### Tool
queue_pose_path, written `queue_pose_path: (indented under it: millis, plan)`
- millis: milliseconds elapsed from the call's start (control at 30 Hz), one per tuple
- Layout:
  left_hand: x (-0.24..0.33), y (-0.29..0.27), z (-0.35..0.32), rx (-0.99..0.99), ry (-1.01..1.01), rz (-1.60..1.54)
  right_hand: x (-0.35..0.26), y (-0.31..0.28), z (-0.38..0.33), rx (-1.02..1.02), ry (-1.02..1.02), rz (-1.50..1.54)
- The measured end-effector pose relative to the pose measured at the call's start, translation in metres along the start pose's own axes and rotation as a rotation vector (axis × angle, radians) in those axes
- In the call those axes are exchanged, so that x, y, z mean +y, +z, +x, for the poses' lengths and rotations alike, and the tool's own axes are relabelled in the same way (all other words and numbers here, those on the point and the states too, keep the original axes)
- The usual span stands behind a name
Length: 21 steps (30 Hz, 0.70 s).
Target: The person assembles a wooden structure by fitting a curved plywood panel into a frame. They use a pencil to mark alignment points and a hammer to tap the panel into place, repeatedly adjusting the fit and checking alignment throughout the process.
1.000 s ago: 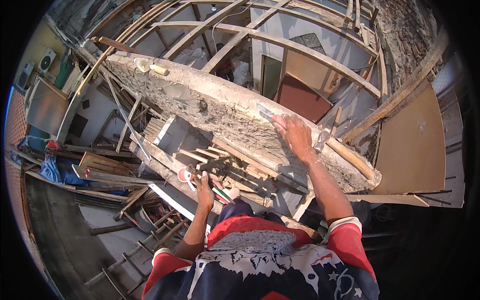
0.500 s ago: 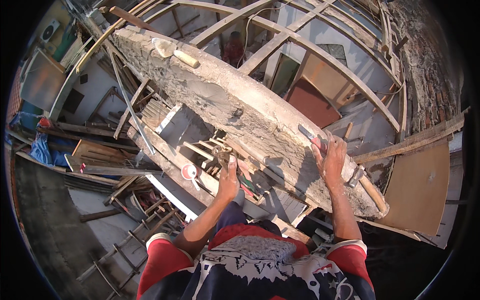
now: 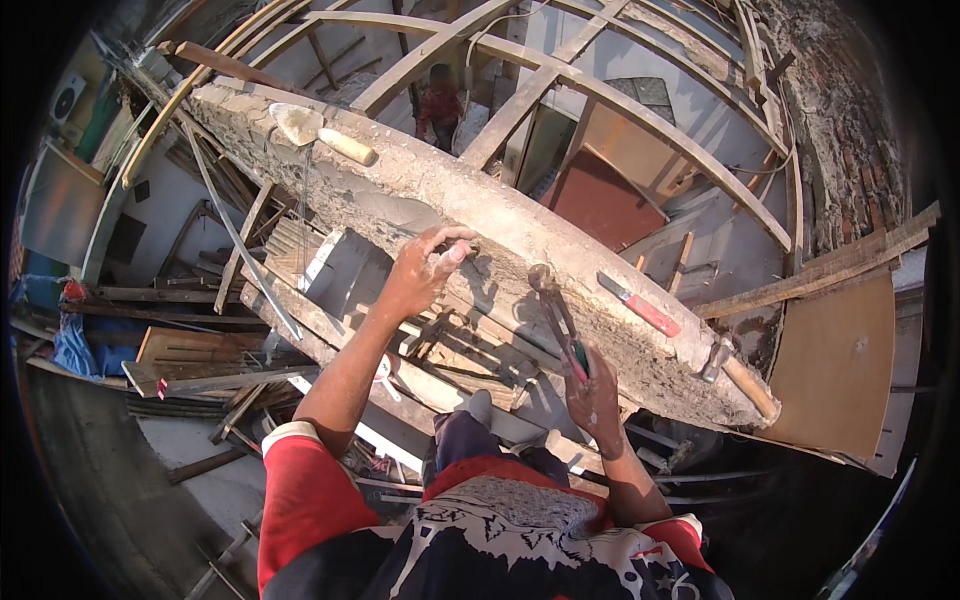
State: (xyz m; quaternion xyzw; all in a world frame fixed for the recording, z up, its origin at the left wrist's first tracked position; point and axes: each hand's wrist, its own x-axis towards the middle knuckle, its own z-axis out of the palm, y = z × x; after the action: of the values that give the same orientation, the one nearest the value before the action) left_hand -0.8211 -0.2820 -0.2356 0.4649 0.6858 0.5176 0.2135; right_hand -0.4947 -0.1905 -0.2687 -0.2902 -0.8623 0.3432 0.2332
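My right hand (image 3: 594,398) is wrapped round the red and green handles of a pair of pincers (image 3: 560,318). Their dark metal head points up against the side of the rough masonry wall (image 3: 440,195). Higher up along that same side, my left hand (image 3: 418,272) has its fingers drawn together. Whatever sits at its fingertips is too small to name. On the wall's top lie a knife with a red handle (image 3: 648,312), a hammer with a wooden handle (image 3: 748,385) at the right end, and a trowel (image 3: 318,134) at the far left.
Curved timber framing (image 3: 590,85) spans the space beyond the wall. A plank (image 3: 315,318) runs below it, with a white cup (image 3: 386,366) beside my left forearm. Scrap wood lies lower down. A person in red (image 3: 438,105) is down beyond the wall.
The pincers have passed from my left hand to my right. My right hand has let go of the knife, now on the wall's top. My left hand has risen to the wall's side.
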Motion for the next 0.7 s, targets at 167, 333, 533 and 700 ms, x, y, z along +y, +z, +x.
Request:
queue_pose_path:
  millis: [167,333,533,700]
  plan:
    - [-0.094,-0.072,0.063,0.429,0.062,0.633,-0.013,-0.023,-0.03,0.313,0.375,0.316]
    - [-0.109,-0.067,0.096,0.304,0.02,0.717,-0.013,-0.054,-0.053,0.61,0.505,0.317]
    - [-0.122,-0.068,0.089,0.205,-0.063,0.77,0.009,-0.113,-0.082,0.874,0.582,-0.182]
    - [-0.144,-0.085,0.093,0.258,0.134,0.778,0.041,-0.18,-0.114,1.311,0.369,-0.061]
